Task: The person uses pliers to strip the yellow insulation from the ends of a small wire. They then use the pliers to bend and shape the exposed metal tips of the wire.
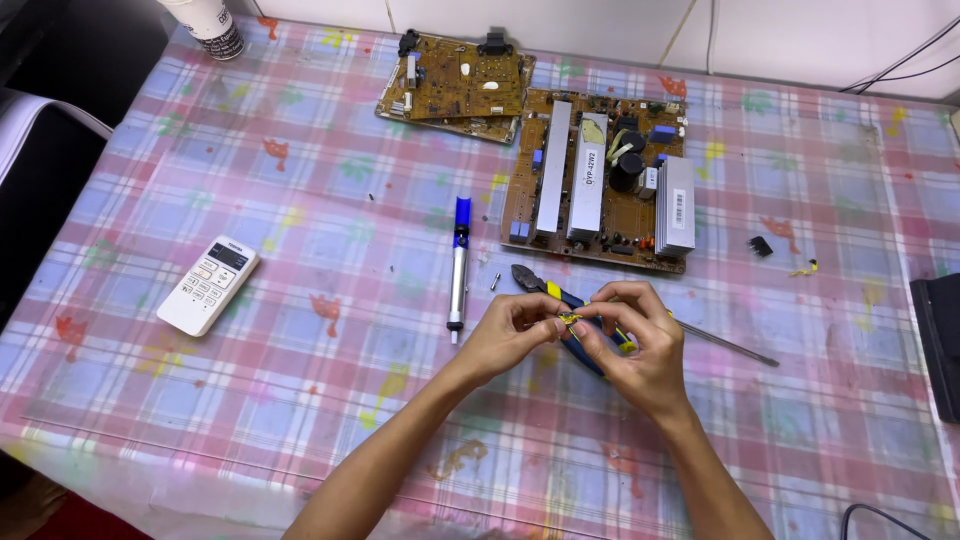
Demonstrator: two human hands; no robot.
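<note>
My left hand (508,335) and my right hand (635,345) meet above the table, fingertips pinching a small yellow part (569,319) between them. Under my hands lie blue-and-yellow-handled pliers (545,286), jaws pointing up-left, partly hidden by my fingers. A thin metal rod (728,345) sticks out to the right from behind my right hand. Just beyond my hands sits a large brown circuit board (597,180) with metal heat sinks and black capacitors.
A blue-and-silver desoldering pump (458,268) lies left of my hands. A white remote control (208,284) rests at the left. A second circuit board (456,84) is at the back. A small black component (760,245) and a dark box (940,345) lie right. A white cup (208,24) stands far left.
</note>
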